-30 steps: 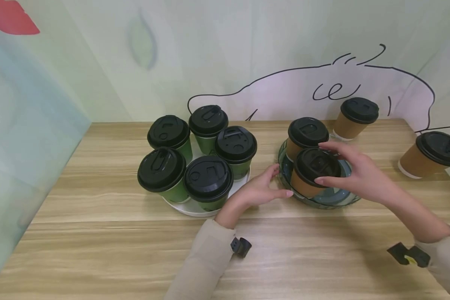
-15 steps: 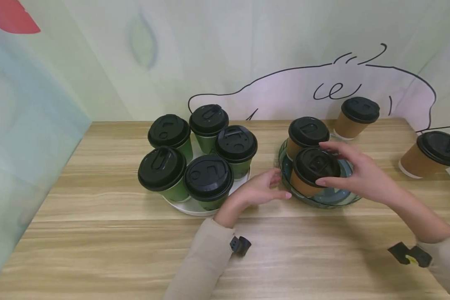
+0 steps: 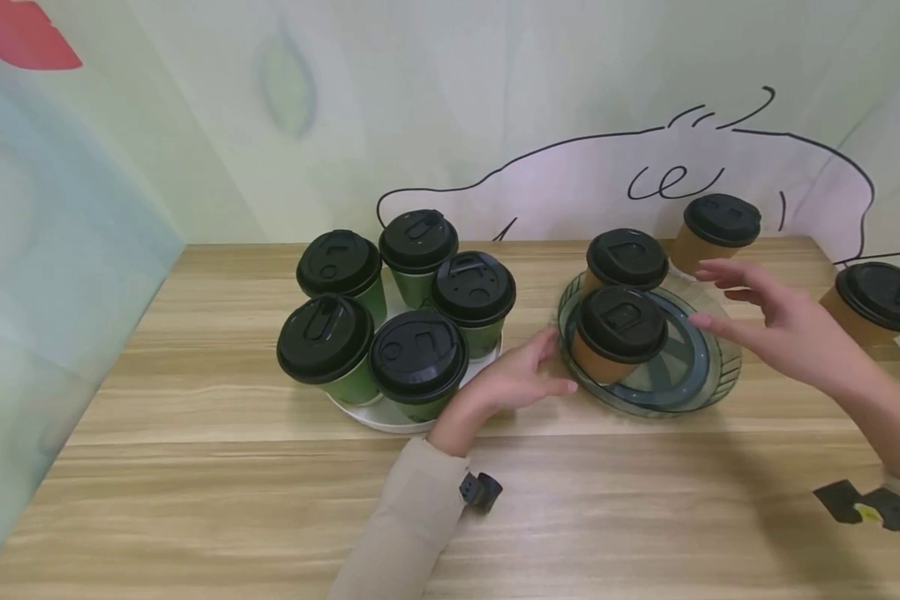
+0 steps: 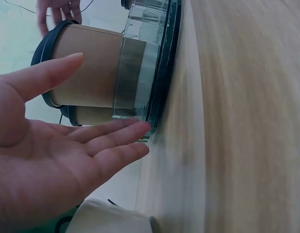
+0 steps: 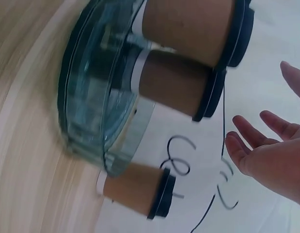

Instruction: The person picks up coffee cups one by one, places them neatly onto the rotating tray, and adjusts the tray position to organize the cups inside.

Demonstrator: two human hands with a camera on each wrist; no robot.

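Note:
Two brown paper cups with black lids stand in a clear glass dish: a front cup and a back cup close behind it. My right hand hovers over the dish's right side, fingers spread, apart from both cups; the right wrist view shows nothing in it. Left of the dish is my left hand, palm turned toward the front cup, fingers relaxed. In the left wrist view its fingertips are at the dish's edge; whether they touch it I cannot tell.
Several green cups with black lids crowd a white round plate beside my left forearm. Two more brown cups stand on the table: one at the back, one at the far right. A wall rises behind the table.
My right hand has let go of the front brown cup and drawn away to the right. That cup has shifted slightly left in the dish. My left hand has barely moved.

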